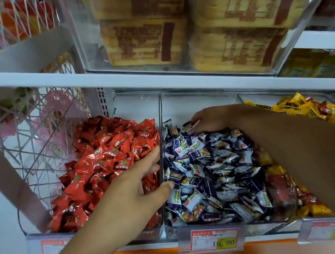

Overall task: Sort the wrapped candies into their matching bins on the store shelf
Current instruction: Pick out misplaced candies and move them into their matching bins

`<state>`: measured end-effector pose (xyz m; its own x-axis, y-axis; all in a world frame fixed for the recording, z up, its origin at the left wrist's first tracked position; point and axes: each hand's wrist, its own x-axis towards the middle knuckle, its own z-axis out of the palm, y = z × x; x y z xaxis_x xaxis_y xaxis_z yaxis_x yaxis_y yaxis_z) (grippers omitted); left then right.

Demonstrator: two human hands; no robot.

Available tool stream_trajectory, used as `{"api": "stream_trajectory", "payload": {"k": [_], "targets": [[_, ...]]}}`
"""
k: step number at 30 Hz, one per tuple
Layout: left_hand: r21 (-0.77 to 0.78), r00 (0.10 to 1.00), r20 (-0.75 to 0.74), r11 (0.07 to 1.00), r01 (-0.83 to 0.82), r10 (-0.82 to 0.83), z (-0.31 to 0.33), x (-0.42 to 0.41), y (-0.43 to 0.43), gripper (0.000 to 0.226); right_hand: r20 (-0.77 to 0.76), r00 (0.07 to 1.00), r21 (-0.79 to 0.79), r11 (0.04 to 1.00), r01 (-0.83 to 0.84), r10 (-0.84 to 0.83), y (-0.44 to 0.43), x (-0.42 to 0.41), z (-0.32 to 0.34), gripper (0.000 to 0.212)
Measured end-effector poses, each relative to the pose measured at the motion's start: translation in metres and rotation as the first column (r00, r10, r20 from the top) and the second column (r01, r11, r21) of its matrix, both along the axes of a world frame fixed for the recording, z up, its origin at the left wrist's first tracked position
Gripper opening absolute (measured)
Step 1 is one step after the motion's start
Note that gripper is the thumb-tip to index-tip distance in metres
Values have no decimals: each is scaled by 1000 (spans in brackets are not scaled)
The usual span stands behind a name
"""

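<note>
Three clear bins stand side by side on the shelf. The left bin holds red wrapped candies, the middle one blue and white candies, the right one yellow candies. My left hand straddles the clear divider wall between the red and the blue bin, fingers on the red side and thumb on the blue side, gripping it. My right hand reaches to the back of the middle bin, and its fingertips pinch a dark-wrapped candy on top of the pile.
A price tag reading 19.90 hangs on the middle bin's front. Above, a white shelf edge carries a clear box of wrapped cakes. A white wire basket stands at the left. Red and yellow wrappers show behind my right forearm.
</note>
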<state>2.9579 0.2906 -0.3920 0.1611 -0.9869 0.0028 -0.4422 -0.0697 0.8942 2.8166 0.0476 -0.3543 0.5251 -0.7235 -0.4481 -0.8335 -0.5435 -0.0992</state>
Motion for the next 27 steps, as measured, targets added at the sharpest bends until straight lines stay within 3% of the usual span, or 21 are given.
{"api": "stream_trajectory", "payload": {"k": [4,13,21,25,27], "targets": [[-4,1000,-2,1000,7,-7,-1,1,-1,69,-98,994,173,983,61,-45,-1,17,-10,67],[0,1000,14,1000,5,-5,0,1,1,69,-142,986,269,955,124,-88,-3,19,-30,88],[-14,999,35,1000,7,-7,-1,1,0,70,115,976,290,946,144,-184,3,17,-47,78],[-29,999,40,999,23,-22,-2,2,-2,67,278,915,376,909,177,-294,2,8,-32,79],[-26,999,43,999,22,-21,0,2,-2,66,345,864,448,873,192,-366,-1,1,-19,67]]}}
